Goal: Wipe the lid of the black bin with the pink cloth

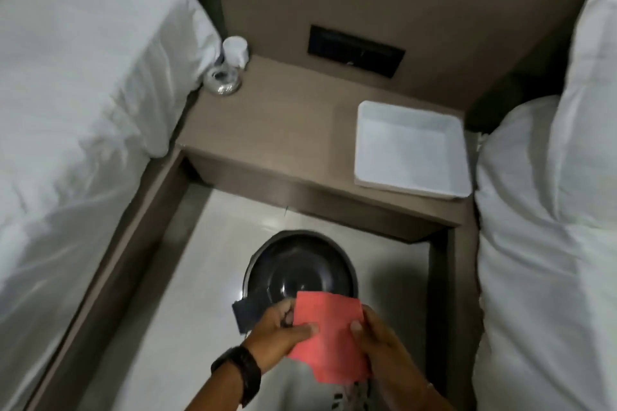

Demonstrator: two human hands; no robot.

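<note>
Round, glossy black bin lid [300,272] on the pale tiled floor [200,294], just in front of the brown bedside desk [283,130]. Above its near edge, a flat pink cloth [329,334] is pinched on its left side by the left hand [278,330] and on its right side by the right hand [380,340]. A square white plastic tray [412,148] occupies the desk's right front corner. White-sheeted beds [76,93] flank both sides.

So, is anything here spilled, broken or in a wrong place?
Nothing stands out. The round black bin lid looks closed, and both hands, left hand and right hand, hold the flat pink cloth above it. The white square tray sits flat on the brown bedside shelf.
</note>
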